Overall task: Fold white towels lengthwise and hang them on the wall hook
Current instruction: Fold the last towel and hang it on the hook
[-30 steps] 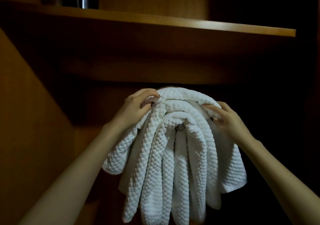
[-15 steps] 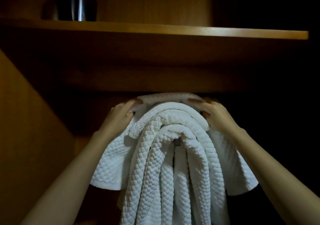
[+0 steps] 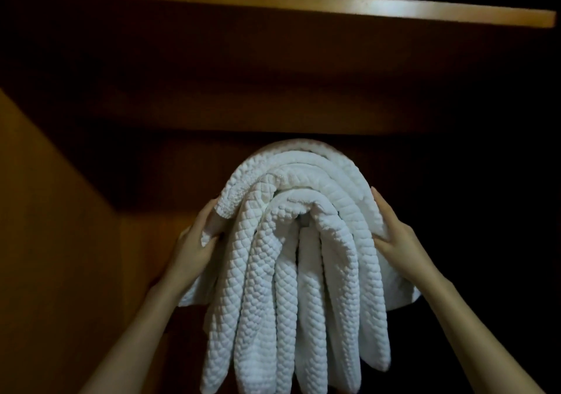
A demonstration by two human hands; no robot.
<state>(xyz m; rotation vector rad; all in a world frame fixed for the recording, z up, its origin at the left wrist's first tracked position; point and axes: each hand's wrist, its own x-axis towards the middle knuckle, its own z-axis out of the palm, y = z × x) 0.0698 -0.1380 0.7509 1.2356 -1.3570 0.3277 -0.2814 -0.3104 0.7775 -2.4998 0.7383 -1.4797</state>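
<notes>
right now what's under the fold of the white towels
A small grey piece, probably the wall hook, peeks out at the centre of the white towels. Its mounting and whatever is behind are covered.

left hand point(image 3: 194, 251), right hand point(image 3: 394, 241) raised (both pinching)

The white quilted cotton towels point(image 3: 303, 287) hang centre over a small wall hook point(image 3: 304, 221), under a long wooden shelf point(image 3: 364, 8). The left hand point(image 3: 194, 251) holds their left side, the right hand point(image 3: 400, 245) their right; a wooden panel point(image 3: 45, 241) stands left.
</notes>
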